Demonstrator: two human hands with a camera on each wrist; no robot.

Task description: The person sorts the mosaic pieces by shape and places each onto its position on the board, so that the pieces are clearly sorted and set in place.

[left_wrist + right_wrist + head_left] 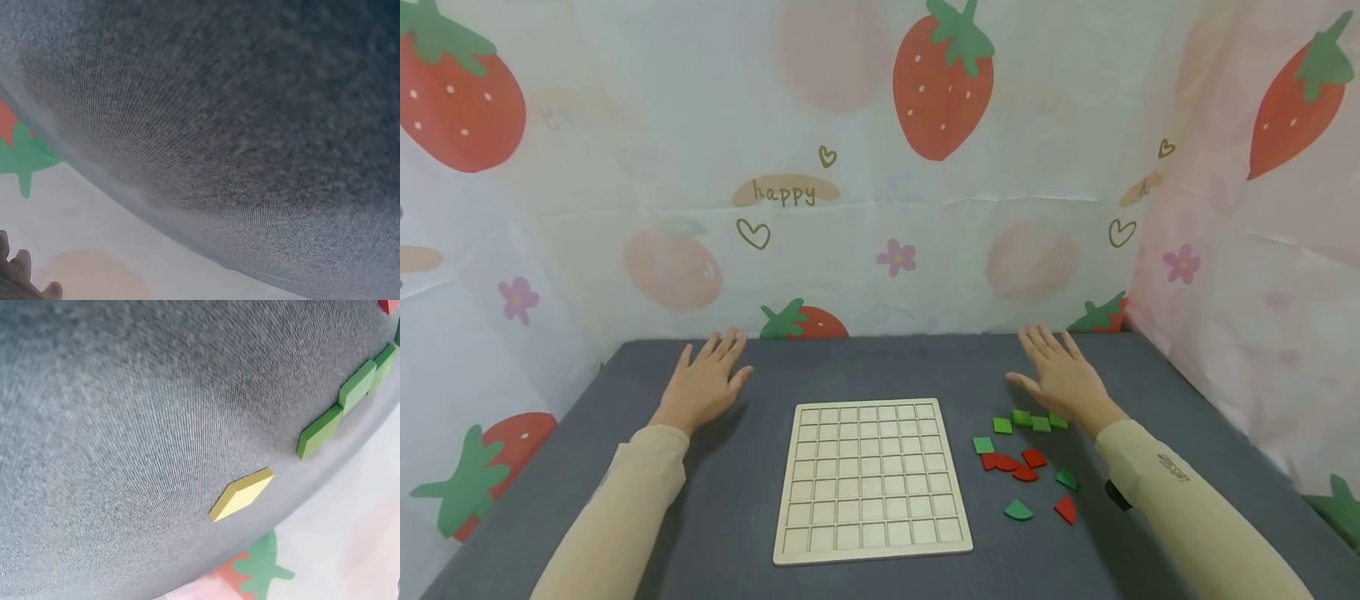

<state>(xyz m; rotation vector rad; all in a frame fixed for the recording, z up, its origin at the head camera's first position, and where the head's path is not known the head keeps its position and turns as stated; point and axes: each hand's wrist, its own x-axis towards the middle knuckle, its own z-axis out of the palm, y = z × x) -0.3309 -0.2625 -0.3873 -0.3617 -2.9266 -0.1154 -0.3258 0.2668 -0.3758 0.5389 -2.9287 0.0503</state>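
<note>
My left hand (702, 385) is spread with straight fingers, palm down, left of a pale wooden grid board (868, 483). It holds nothing; a few fingertips (55, 290) show at the corner of the left wrist view. To the board's right my right hand (1062, 379) is likewise spread and holds nothing. Nearest to it lie several green square tiles (1041, 424). Closer to me are red pieces (1034, 457), some with a curved edge, and a dark green quarter-circle piece (1018, 510). A yellow tile (242, 495) appears in the right wrist view; the head view does not show it.
The dark grey cloth-covered table (730, 517) ends at a hanging white curtain (865, 167) printed with strawberries, which also encloses the left and right sides. A black item (1117, 495) shows by the right sleeve.
</note>
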